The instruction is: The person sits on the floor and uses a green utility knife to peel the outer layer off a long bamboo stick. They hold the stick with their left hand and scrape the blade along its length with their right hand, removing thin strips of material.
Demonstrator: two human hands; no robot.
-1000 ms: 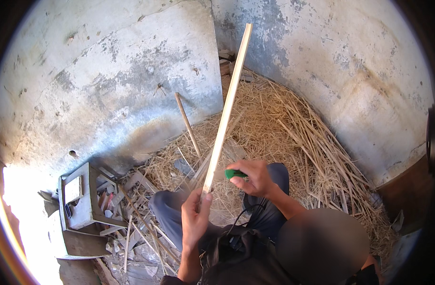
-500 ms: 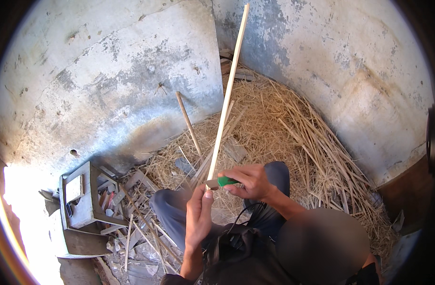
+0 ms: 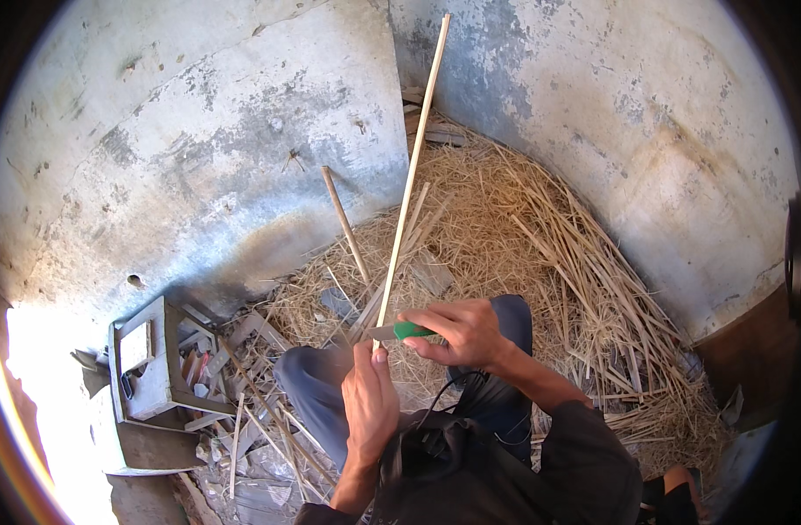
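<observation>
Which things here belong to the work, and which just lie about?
In use:
green-handled knife, in the right hand
long pale wood or bamboo strip, in the left hand

Seemingly lying about:
straw-like litter
brown stick
grey stand

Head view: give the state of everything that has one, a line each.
Pale strip, straight, slanting upward
Left hand, closed on the strip's lower end
Green-handled knife, blade crossing the strip
Right hand, closed around the knife handle
Round stick, tilted
Straw, loosely heaped
Wall, worn, patchy
</observation>
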